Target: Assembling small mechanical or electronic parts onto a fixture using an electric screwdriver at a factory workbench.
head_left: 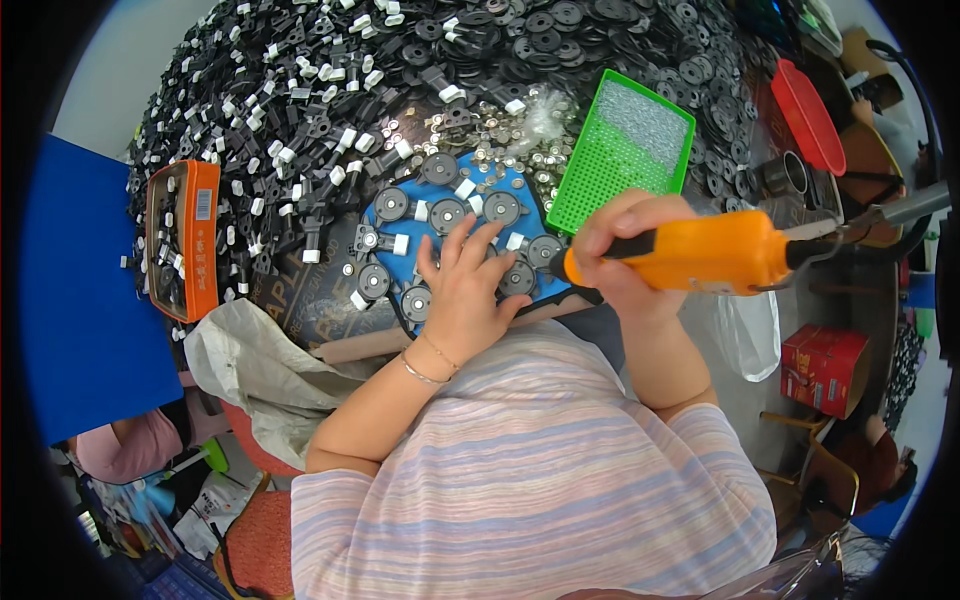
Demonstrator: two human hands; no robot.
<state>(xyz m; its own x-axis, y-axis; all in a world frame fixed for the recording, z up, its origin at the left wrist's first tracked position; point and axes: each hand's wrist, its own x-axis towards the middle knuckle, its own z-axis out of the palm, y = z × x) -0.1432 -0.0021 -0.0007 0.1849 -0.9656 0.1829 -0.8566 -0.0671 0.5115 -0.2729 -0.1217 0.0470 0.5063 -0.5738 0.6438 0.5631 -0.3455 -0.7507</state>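
Head view. I've got the right hand (625,250) wrapped round the orange power screwdriver (712,252), nose at the rightmost black disc (543,250) on the blue board (404,268); can't tell if the bit is seated. Left hand (465,290) is palm down, fingers fanned wide over the board, grasping nothing that I can see.

Margins: the board sits right up against the striped shirt (520,440), so the near side is tight; a beige roll (362,347) runs along that edge. Far edge meets loose metal caps (490,130), then the heap of black parts (270,130). Green tray (600,180) of small screws (642,118) crowds the far right corner, its near end just beside the right knuckles. Orange-rimmed box (205,255) is well left. More room to the right, over grey floor (702,328), with a clear plastic bag (757,338) in it.
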